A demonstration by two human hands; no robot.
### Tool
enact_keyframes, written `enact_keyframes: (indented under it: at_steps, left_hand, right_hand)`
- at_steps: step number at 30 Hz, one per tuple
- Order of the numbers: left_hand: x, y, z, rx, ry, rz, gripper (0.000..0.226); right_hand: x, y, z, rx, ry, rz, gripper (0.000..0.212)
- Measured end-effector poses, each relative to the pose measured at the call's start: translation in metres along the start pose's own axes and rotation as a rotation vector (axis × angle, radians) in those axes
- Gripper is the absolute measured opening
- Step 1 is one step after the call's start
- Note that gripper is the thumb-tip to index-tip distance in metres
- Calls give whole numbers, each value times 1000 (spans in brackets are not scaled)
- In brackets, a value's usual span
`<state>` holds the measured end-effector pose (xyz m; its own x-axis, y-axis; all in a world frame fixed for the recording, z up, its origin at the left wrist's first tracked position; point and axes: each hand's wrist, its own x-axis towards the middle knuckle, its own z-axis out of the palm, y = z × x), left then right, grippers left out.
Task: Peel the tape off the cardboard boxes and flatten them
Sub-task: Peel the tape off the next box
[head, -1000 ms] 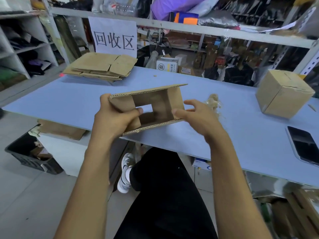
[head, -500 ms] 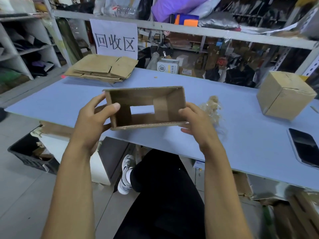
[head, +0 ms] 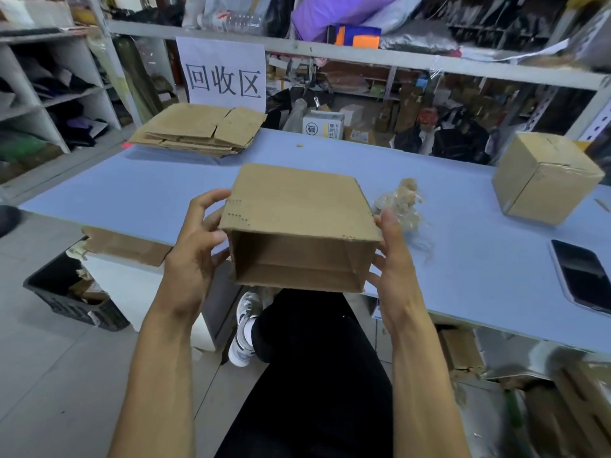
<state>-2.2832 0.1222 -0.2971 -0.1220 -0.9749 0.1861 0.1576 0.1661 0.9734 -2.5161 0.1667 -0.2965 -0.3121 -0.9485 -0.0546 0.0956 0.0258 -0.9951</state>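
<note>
Blue tabletop ahead; my left hand and right hand hold open box, fingers curled on sides; flattening next, probably squash sideways.

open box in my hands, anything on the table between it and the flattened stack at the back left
Nothing visible. The open box is held between the left hand and right hand; bare table lies between it and the flattened stack. The tape wad and taped box sit off to the right.
</note>
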Motion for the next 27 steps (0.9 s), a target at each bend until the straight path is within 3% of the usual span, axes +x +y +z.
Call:
enact_keyframes:
  at_steps: [1, 3, 5, 7, 9, 12, 14, 18, 24, 27]
  left_hand:
    - [-1, 1, 1, -12, 13, -6, 40]
    - [0, 2, 4, 27, 103, -19, 43]
    - [1, 1, 5, 103, 173, -12, 55]
    - [0, 1, 3, 187, 164, 5, 70]
    - [-1, 4, 0, 262, 131, 33, 84]
    - [-3, 10, 1, 372, 133, 108, 94]
    - [-4, 14, 3, 391, 153, 159, 87]
    - [-6, 20, 3, 314, 130, 144, 51]
    - [-9, 20, 1, 322, 67, 37, 70]
    - [-9, 22, 3, 266, 54, 72, 51]
  right_hand:
    - [0, -1, -2, -39, -5, -17, 49]
    - [0, -2, -5, -95, -34, -54, 40]
    - [2, -1, -5, -90, -70, -76, 49]
    - [-1, -1, -5, -88, -108, -100, 69]
    - [-3, -2, -3, -117, -111, -151, 75]
    - [-6, -5, 3, -34, -59, -212, 54]
    - [-8, -9, 8, 37, -25, -228, 38]
    - [-12, -15, 13, 39, 22, -256, 54]
    - [-14, -20, 9, 90, 26, -228, 46]
    - [-15, -23, 7, 135, 39, -178, 44]
